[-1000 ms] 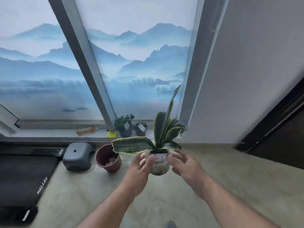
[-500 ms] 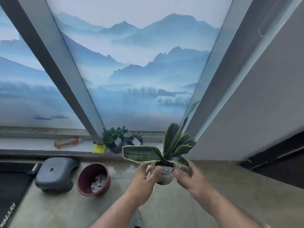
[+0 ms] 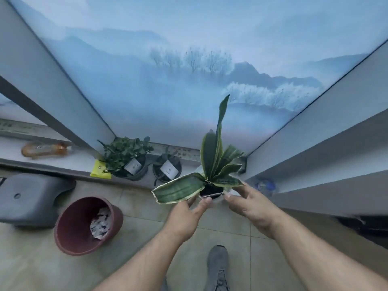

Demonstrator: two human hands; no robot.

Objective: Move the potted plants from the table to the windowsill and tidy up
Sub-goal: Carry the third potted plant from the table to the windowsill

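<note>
Potted snake plant [image 3: 212, 169] sits between your two hands, carried in the air just short of the windowsill [image 3: 69, 164] and not yet set down. Your left hand [image 3: 184, 215] grips the near-left side of the pale pot [image 3: 218, 200], thumb up at the rim beside the white label; your right hand [image 3: 247, 204] holds the right side, fingers wrapped round the rim. Holding it low on the pot from both sides makes sense: the long stiff leaves stay untouched, and the broad leaf lying out flat to the left is not pinned under your fingers.

Two small dark pots already stand on the sill, the bushy green plant [image 3: 126, 154] and the sparse plant [image 3: 167, 166] beside it, each with a white tag. The gap to their right, in the corner by the window frame, looks like the natural spot for this one (it would finish a row).

Tidying seems left to do: a yellow packet [image 3: 98, 170] lies by the bushy plant, an amber bottle [image 3: 45, 149] lies on its side further left, and a brown floor pot [image 3: 88, 225] stands below with crumpled paper in it.
</note>
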